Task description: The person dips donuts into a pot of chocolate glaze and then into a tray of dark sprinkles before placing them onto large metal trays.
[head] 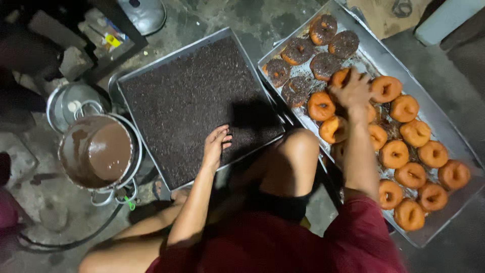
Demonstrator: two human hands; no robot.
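Right hand (353, 91) fingers curled around plain doughnut (339, 77) on metal tray (444, 126); pick-up step, likely lift next. Left hand (216, 144) open, flat on sprinkle tray (202, 96). Chocolate pot (96, 151) beside.

This looks like a small, informal doughnut-making spot set up on a rough, stained concrete floor (262, 20) rather than a fitted kitchen. At three o'clock a long metal tray (444, 126) holds rows of plain golden ring doughnuts (394, 154) and chocolate-sprinkled ones (298, 50); at the centre lies a flat metal tray of dark sprinkles (197, 96). At nine o'clock stands a round metal pot of melted brown chocolate (98, 151).
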